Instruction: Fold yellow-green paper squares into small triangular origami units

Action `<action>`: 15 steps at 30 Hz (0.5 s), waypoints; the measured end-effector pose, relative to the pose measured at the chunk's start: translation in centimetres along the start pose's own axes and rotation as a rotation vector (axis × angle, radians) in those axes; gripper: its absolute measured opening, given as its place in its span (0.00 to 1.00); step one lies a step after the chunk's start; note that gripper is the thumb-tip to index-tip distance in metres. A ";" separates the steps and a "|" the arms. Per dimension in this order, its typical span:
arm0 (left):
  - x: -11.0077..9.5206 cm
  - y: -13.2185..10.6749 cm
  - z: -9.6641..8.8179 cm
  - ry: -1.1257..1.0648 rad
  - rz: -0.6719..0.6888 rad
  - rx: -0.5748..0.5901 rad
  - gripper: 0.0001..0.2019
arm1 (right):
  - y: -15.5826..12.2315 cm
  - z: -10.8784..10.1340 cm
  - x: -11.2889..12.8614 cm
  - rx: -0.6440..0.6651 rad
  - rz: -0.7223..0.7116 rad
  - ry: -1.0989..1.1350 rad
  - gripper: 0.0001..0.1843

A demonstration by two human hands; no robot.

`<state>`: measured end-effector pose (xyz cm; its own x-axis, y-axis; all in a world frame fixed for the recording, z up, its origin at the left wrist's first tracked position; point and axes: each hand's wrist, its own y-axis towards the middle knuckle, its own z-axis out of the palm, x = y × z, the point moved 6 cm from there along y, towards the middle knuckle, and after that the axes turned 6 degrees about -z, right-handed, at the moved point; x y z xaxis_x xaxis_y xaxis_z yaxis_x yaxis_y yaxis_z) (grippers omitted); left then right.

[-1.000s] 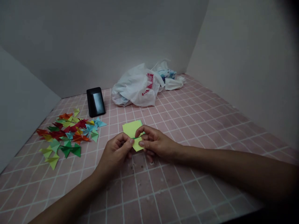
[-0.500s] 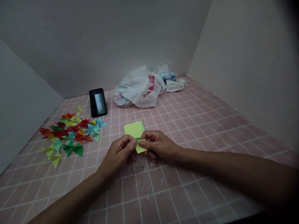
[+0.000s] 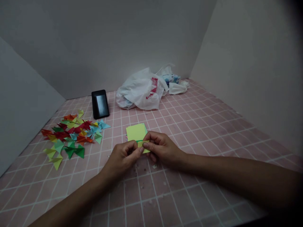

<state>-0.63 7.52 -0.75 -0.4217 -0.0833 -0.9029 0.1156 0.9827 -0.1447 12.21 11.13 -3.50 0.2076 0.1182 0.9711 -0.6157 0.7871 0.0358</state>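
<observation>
the left hand (image 3: 121, 158) and right hand (image 3: 162, 148) both pinch a folded yellow paper (image 3: 136, 132) between thumbs and fingertips, their fingers almost meeting over a narrow flap with a green edge showing. the paper lies low over the pink tiled mat (image 3: 189, 176), though i cannot tell if it touches. a loose pinch could let the flap spring back, and uneven pressure could skew the crease, as the fingers hide much of the fold. sliding the paper left could disturb the colored paper points (image 3: 71, 132), which lie near it. specks on the mat (image 3: 136, 170) just below the hands could also cling to the paper if it is set down.
</observation>
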 end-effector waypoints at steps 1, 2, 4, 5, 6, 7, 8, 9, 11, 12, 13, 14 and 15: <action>0.1 0.0 0.0 -0.007 -0.011 0.008 0.16 | 0.0 0.0 0.0 -0.003 0.008 -0.003 0.09; 0.1 0.0 0.0 -0.014 -0.018 0.015 0.16 | 0.0 0.0 0.0 0.003 0.020 -0.006 0.10; 0.0 -0.1 0.0 0.004 -0.004 0.017 0.16 | 0.0 0.2 -0.1 0.033 0.045 0.001 0.12; -0.1 -0.1 -0.1 0.026 0.012 0.005 0.16 | 0.0 0.3 -0.1 0.049 0.054 0.007 0.13; -0.2 -0.2 -0.2 0.050 0.028 -0.014 0.17 | 0.0 0.4 -0.1 0.060 0.057 0.014 0.13; -0.3 -0.2 -0.4 0.069 0.036 -0.037 0.17 | 0.1 0.4 -0.1 0.064 0.057 0.020 0.12; -0.3 -0.2 -0.4 0.074 0.035 -0.056 0.18 | 0.1 0.4 -0.2 0.060 0.053 0.026 0.11; -0.2 -0.3 -0.5 0.067 0.025 -0.071 0.18 | 0.1 0.3 -0.2 0.051 0.048 0.030 0.10; 0.0 -0.3 -0.6 0.040 0.005 -0.093 0.20 | 0.3 0.0 -0.3 0.017 0.033 0.031 0.09; 0.1 -0.3 -0.7 0.029 0.000 -0.112 0.20 | 0.4 -0.2 -0.3 -0.002 0.019 0.032 0.10; 0.1 -0.4 -0.8 0.020 0.001 -0.138 0.20 | 0.5 -0.3 -0.3 -0.012 0.005 0.039 0.11; 0.1 -0.4 -1.0 0.014 0.004 -0.167 0.20 | 0.6 -0.4 -0.2 -0.013 -0.004 0.052 0.12; 0.1 -0.5 -1.1 0.011 0.003 -0.191 0.19 | 0.6 -0.3 -0.2 -0.003 -0.002 0.072 0.12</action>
<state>-1.75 7.22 -0.33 -0.4315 -0.0795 -0.8986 -0.0556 0.9966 -0.0615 12.02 11.77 -3.79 0.2625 0.1600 0.9516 -0.6132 0.7891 0.0365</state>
